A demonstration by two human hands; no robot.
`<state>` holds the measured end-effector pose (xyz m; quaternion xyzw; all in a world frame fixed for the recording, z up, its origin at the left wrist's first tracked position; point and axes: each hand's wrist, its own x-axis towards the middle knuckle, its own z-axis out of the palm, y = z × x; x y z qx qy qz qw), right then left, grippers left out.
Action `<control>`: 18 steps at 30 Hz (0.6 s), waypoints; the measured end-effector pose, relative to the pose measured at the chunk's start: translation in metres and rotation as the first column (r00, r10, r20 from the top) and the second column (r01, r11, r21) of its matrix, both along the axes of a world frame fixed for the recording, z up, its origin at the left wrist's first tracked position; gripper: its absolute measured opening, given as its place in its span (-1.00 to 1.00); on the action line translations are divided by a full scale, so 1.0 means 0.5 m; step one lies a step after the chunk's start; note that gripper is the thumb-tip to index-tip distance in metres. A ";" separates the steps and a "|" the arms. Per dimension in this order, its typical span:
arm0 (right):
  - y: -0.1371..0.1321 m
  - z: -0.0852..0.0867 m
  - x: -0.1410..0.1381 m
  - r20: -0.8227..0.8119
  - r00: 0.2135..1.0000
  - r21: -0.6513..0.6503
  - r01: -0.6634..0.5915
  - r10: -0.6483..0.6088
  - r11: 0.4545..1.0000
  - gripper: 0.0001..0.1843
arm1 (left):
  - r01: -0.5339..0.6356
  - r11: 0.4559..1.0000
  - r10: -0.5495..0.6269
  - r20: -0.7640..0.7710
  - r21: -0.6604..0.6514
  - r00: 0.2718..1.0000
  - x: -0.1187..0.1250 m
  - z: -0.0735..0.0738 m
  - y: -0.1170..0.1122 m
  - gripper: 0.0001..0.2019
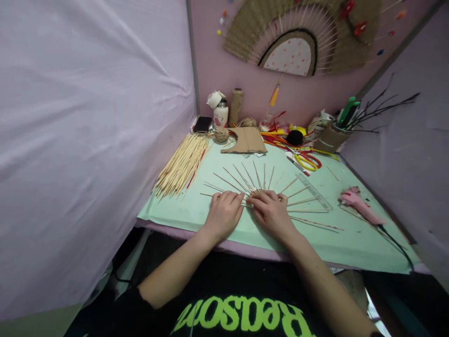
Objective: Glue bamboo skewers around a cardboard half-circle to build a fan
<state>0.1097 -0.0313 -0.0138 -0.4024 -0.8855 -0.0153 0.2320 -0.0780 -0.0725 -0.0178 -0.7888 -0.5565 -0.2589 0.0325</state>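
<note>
Bamboo skewers (257, 176) lie fanned on the mint counter (175, 213). My left hand (224, 213) and right hand (271, 210) rest flat and unclenched on their meeting point. I judge I'm spacing them; nudging one calls for a pinned hub.

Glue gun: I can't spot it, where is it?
Head view: the pink glue gun lies near the table's right edge, right of the clear ruler.

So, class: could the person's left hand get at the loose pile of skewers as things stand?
Probably yes: the left hand rests on the fanned sticks, and the pile of skewers lies just ahead-left on the mat, with nothing between.
</note>
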 end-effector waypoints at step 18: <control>0.001 0.000 -0.001 -0.012 1.000 -0.015 0.006 -0.006 1.000 -0.74 | 0.002 1.000 -0.003 0.043 0.012 0.999 -0.002 -0.009 0.006 -0.66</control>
